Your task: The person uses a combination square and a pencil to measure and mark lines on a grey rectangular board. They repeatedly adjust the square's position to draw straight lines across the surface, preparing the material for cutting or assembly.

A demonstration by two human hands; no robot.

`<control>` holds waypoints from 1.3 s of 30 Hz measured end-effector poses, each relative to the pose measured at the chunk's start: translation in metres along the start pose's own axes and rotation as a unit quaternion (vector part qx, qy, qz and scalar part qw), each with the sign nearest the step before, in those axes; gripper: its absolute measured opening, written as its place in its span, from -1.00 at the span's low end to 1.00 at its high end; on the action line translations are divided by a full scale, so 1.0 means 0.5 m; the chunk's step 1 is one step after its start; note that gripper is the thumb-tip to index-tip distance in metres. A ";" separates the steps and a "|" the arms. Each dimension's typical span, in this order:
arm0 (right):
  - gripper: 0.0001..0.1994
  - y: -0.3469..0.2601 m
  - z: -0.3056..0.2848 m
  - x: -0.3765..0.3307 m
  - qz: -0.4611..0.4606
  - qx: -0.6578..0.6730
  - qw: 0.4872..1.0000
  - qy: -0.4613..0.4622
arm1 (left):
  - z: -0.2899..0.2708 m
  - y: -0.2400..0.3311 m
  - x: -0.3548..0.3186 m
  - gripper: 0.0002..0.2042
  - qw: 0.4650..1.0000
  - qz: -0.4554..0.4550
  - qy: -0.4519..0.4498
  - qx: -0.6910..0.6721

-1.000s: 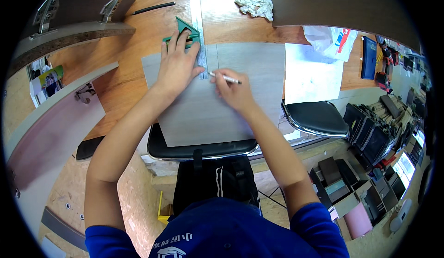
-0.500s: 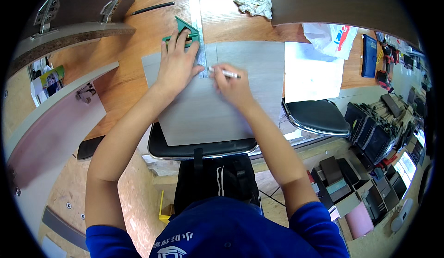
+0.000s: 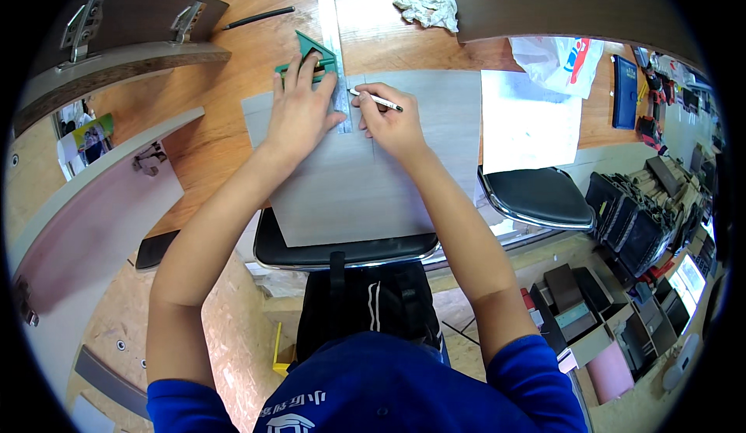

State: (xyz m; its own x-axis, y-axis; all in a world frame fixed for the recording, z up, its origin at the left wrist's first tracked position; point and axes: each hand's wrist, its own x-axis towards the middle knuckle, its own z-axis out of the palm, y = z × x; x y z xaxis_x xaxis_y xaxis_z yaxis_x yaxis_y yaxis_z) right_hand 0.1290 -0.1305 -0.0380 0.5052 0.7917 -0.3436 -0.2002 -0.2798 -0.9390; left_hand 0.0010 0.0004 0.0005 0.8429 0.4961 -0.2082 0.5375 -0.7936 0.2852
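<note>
A grey board [image 3: 334, 200] lies flat on the wooden table, faint lines drawn near its far edge. Across that edge rests a combination square with a green head [image 3: 317, 59] and a long steel blade [image 3: 329, 21]. My left hand [image 3: 301, 111] holds the square down, its fingers bent over the green head and its thumb on the blade. In my right hand [image 3: 392, 126] is a white pen [image 3: 379, 100], pinched between thumb and fingers. The pen's tip is at the board beside the blade's right edge.
A black pencil [image 3: 259, 17] lies at the far left. Hinged dark panels [image 3: 140, 21] stand beyond it. Crumpled tissue [image 3: 429, 2], a white plastic bag [image 3: 558, 64], a paper sheet [image 3: 530, 122] and a blue notebook [image 3: 624, 93] sit on the right. Black stools [image 3: 536, 196] stand at the near edge.
My right hand has moved the pen away from me along the blade, and its tip is now farther up the board. My left hand and the square have kept their place.
</note>
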 end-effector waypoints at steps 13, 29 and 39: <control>-0.93 0.025 -0.003 -0.099 -0.135 -0.157 0.978 0.021 | -0.006 0.002 -0.002 -0.36 1.000 -0.010 -0.013 0.000; -0.92 0.027 0.011 -0.047 -0.055 -0.103 0.992 0.042 | -0.002 -0.004 -0.001 -0.38 1.000 -0.002 0.003 -0.012; -0.69 0.009 -0.093 -0.224 -0.264 -0.302 0.905 0.143 | -0.047 0.007 -0.001 -0.34 1.000 -0.004 -0.016 0.002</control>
State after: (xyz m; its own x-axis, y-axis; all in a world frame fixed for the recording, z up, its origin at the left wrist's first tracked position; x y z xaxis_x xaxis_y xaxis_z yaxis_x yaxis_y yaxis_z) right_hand 0.1102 -0.2458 -0.0046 0.6099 0.7531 0.2465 0.5843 -0.2172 -0.7819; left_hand 0.0033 0.0058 0.0236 0.8376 0.4903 -0.2409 0.5436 -0.7915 0.2792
